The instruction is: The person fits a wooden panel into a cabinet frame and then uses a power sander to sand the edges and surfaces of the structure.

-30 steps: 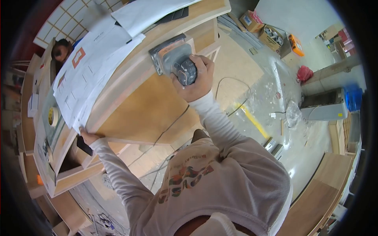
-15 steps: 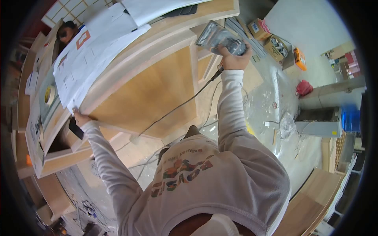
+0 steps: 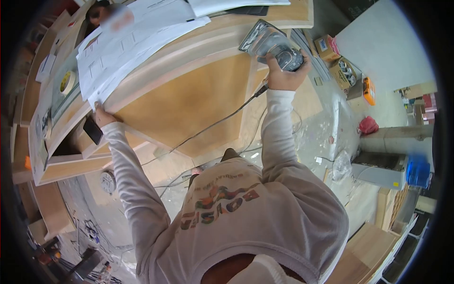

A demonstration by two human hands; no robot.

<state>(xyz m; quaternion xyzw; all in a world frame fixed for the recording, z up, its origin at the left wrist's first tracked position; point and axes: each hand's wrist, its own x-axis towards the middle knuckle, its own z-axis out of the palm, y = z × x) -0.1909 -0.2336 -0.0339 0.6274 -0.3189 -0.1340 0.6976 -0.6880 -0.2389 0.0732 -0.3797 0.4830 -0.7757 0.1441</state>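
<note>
My right hand (image 3: 289, 73) grips a dust-covered electric sander (image 3: 272, 45). Its flat pad is at the upper right corner of the cabinet's front, by the pale frame around the tan panel (image 3: 189, 99). A dark power cord (image 3: 222, 122) trails from the sander down across that panel. My left hand (image 3: 105, 117) is closed over the cabinet's left edge, with the thumb at the corner of a white paper sheet (image 3: 111, 71) and the other fingers largely hidden. Just below this hand is a black flat rectangle (image 3: 92, 131) that looks like a phone.
Another person's head (image 3: 98, 13) shows behind the papers. A tape roll (image 3: 67, 82) lies at left. Cardboard boxes (image 3: 343, 73), an orange case (image 3: 369, 91), a red bag (image 3: 368, 125) and a blue container (image 3: 418, 170) stand at right. Cables cross the dusty floor (image 3: 302, 137).
My view has shifted, so the cabinet sits further right. The sander has moved left relative to the cabinet's upper right corner. My left hand keeps its place at the edge.
</note>
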